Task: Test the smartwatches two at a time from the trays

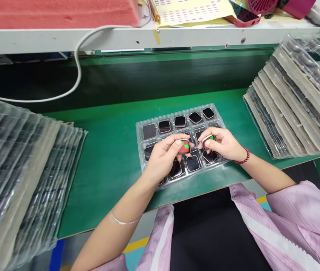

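A clear plastic tray (139,141) lies on the green bench, with several dark square smartwatch bodies in its pockets. Above its middle, my left hand (167,150) pinches a smartwatch (185,146) whose lit screen shows red and green blocks. A second lit smartwatch (208,142), also red and green, is between the thumb and fingers of my right hand (220,143). Both watches are held a short way apart. My hands and forearms cover some of the tray's pockets. One unlit watch body (180,121) sits in the tray's back row.
Stacked trays stand at the left (21,180) and another tall stack of trays (295,101) at the right. A white cable (77,67) hangs in front of the shelf (49,39). On the shelf are a red block (58,13), a yellow printed sheet (190,11) and a pink fan (261,4).
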Demonstrator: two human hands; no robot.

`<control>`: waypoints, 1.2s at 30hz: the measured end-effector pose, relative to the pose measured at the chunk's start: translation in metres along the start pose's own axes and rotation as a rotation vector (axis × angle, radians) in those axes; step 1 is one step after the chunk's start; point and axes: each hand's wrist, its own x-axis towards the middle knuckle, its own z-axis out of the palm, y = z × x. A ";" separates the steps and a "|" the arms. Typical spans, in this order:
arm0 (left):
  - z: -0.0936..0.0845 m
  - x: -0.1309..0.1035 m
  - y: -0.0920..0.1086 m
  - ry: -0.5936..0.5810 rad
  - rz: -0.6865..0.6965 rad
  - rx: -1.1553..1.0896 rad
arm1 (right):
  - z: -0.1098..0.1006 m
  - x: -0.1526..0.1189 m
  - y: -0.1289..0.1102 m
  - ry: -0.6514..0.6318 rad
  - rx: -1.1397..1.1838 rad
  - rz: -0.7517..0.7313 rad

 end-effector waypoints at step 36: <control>0.001 0.001 0.000 -0.024 0.047 0.072 | -0.002 -0.001 0.003 -0.009 -0.171 -0.039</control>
